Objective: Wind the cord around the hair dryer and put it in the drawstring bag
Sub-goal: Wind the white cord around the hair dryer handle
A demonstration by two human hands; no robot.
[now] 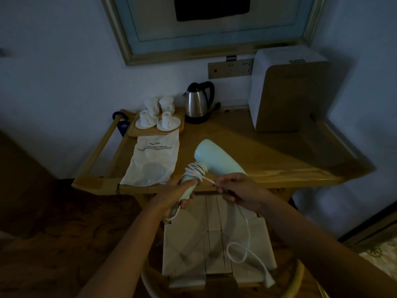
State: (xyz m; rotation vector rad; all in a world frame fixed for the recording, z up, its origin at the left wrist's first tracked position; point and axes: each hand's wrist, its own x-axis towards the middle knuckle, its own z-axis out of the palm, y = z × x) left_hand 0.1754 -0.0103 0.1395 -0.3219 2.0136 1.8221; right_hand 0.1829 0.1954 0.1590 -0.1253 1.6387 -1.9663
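Note:
A pale mint hair dryer (217,157) is held above the front edge of the wooden table (279,151). My left hand (174,195) grips its handle from below. Several turns of white cord (196,169) sit wound around the handle just under the dryer's body. My right hand (235,190) pinches the cord close to the coils. From that hand the loose cord hangs down in a loop to the plug (269,281) near the bottom of the view. The white drawstring bag (153,161) with printed text lies flat on the table, left of the dryer.
A wooden tray with white cups on saucers (158,122) stands behind the bag. A steel kettle (197,103) is at the back, a white and tan appliance (287,93) at the right. A chair with a pale cushion (217,239) is below my hands.

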